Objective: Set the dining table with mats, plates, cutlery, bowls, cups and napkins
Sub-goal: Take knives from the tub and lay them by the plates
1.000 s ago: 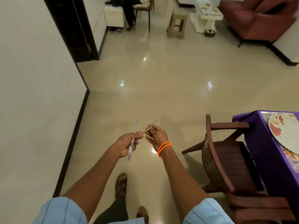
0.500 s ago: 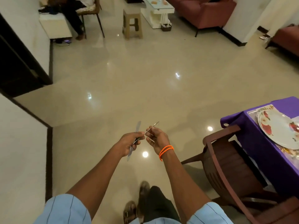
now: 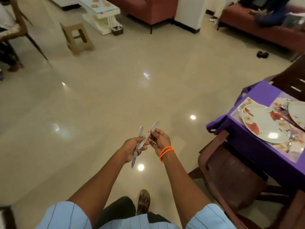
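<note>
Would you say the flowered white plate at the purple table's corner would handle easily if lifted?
The flowered white plate looks glossy, so probably slippery. It seems ceramic, likely stiff and breakable. Lying flat on its printed mat, it shouldn't tip.

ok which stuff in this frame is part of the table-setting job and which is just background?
Job:
- cutlery, gripped by left hand and pinched by right hand
- plates on mats
- purple tablecloth
- dining chair

Background:
- stool
- white coffee table
- red sofas
- dark object on the floor

left hand [image 3: 132, 147] grips knives [image 3: 140, 142] | right hand [image 3: 160, 139] pinches one (over floor)
</note>
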